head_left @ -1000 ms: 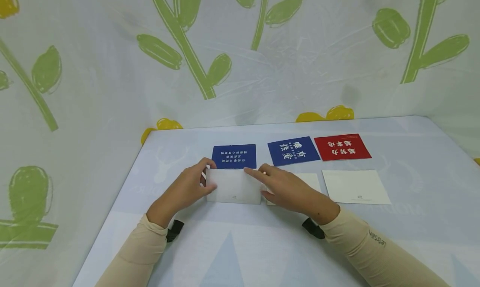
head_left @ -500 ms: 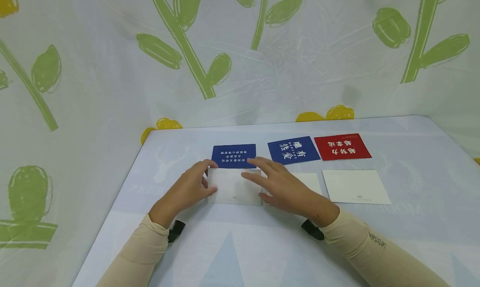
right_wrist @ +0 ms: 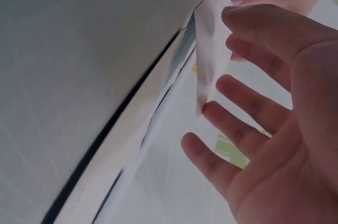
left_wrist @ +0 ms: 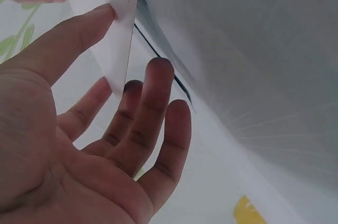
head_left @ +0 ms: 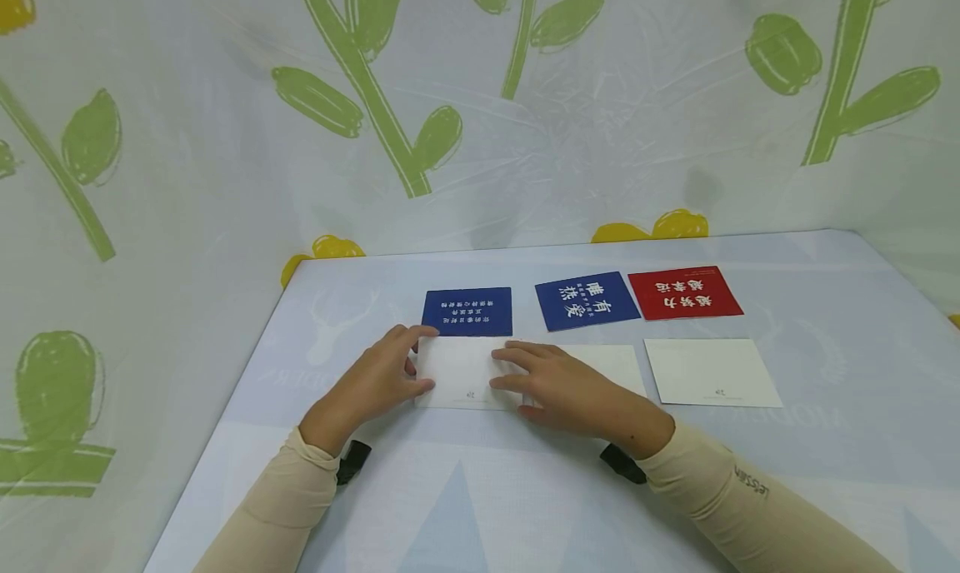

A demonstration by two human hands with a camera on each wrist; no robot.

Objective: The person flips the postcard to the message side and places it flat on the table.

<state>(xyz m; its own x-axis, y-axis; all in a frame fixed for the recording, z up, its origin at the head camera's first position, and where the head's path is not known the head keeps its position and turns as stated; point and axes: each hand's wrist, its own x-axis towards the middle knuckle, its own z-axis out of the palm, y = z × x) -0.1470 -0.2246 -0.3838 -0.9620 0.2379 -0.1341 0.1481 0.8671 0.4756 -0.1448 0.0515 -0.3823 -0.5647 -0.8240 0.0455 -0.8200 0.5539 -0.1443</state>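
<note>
A white postcard (head_left: 461,369) with a small printed mark lies between both hands, its back face up. At its left edge my left hand (head_left: 371,386) holds it, thumb (left_wrist: 90,26) on the face and index finger by the far corner. The other left fingers hang loosely bent. My right hand (head_left: 573,394) rests with spread fingers over the postcard's right side. In the right wrist view, the fingertips (right_wrist: 211,109) are at that card's edge. Partly hidden behind the right hand is a second white card (head_left: 611,361).
A third white card (head_left: 708,373) lies to the right. Along the back are a blue card (head_left: 468,311) with white characters, another blue card (head_left: 588,301) set askew, and a red card (head_left: 685,293). Behind the table (head_left: 465,490) hangs a leaf-patterned cloth (head_left: 637,140).
My right hand lifted its fingers off the postcard's far edge, then came down lower over its right side. The postcard shifted very slightly rightward. My left hand stays at its left edge.
</note>
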